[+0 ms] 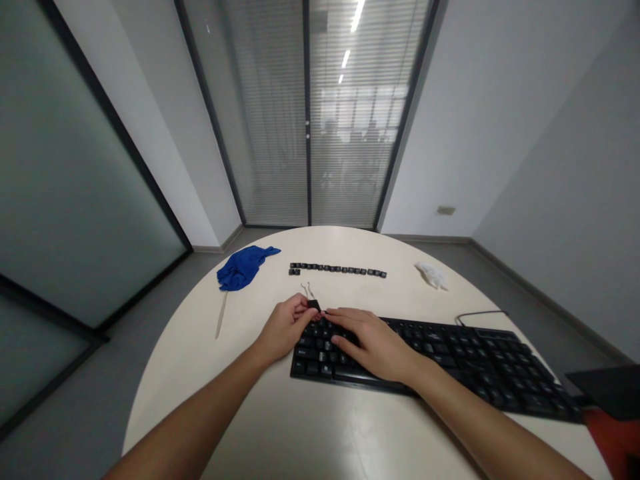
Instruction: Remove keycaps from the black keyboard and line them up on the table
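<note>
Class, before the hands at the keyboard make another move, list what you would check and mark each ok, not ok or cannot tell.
1. Left hand pinches a black keycap: ok.
2. Right hand rests flat on the keyboard: ok.
3. Removed keycaps lined up in a row: ok.
4. Wire tool within reach behind the hands: ok.
5. Keycap fully free of the board: cannot tell.

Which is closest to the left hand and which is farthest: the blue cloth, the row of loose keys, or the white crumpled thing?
From the left hand:
1. Row of loose keys, just beyond it, mid-table.
2. Blue cloth, far left; nearly as close, so hard to call.
3. White crumpled thing, far right, clearly farthest.
</note>
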Available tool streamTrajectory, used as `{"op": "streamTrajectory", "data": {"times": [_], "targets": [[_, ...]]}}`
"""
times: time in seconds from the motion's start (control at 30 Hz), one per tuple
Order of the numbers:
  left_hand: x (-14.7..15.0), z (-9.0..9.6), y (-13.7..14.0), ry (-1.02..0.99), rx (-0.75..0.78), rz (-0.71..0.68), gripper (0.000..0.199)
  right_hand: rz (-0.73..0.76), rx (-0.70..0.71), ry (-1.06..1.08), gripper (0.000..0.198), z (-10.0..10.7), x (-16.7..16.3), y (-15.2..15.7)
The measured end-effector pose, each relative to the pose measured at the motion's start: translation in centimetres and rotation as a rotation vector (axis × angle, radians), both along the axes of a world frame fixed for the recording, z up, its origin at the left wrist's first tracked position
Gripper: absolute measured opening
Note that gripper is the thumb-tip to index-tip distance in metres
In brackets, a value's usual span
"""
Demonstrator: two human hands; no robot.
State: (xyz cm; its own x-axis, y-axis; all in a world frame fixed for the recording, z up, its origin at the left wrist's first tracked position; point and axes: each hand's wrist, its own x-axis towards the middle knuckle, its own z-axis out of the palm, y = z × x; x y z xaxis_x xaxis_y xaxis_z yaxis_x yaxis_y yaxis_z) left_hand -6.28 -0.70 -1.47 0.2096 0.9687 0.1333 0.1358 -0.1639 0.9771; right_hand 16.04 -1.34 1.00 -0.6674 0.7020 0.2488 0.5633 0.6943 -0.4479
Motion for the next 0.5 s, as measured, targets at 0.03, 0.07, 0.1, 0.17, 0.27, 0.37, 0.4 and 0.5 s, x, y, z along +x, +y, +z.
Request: {"op": "streamTrajectory", "data": {"times": [0.03, 0.07, 0.1, 0.17, 0.27, 0.37, 0.4, 0.5], "targets": [[0.05, -0.06, 0.07, -0.01, -0.008, 0.001, 0.017, 0.001, 0.003, 0.014, 0.042, -0.06, -0.07, 0.06], [0.1, -0.07, 0.16, -0.024, -0.017, 0.001, 0.018, 0.004, 0.007, 0.024, 0.041, -0.11, -0.14, 0.11], [0.14, -0.07, 0.28, -0.047, -0.029, 0.006, 0.019, 0.005, 0.012, 0.03, 0.04, -0.13, -0.2, 0.14], [0.19, -0.02, 0.57, -0.106, -0.062, 0.022, 0.022, 0.004, 0.021, 0.033, 0.039, -0.12, -0.29, 0.13], [0.11, -0.06, 0.96, -0.173, -0.106, 0.024, 0.026, -0.007, 0.021, 0.044, 0.038, -0.05, -0.36, 0.04], [-0.03, -0.27, 0.95, -0.19, -0.089, 0.014, 0.025, -0.022, -0.005, 0.077, 0.037, -0.11, -0.38, 0.07], [-0.06, -0.33, 0.84, -0.191, -0.074, 0.021, 0.024, -0.034, -0.023, 0.096, 0.036, -0.15, -0.38, 0.13], [-0.01, -0.31, 0.28, -0.18, -0.021, 0.035, 0.023, -0.089, -0.099, 0.161, 0.033, -0.25, -0.41, 0.36]]}}
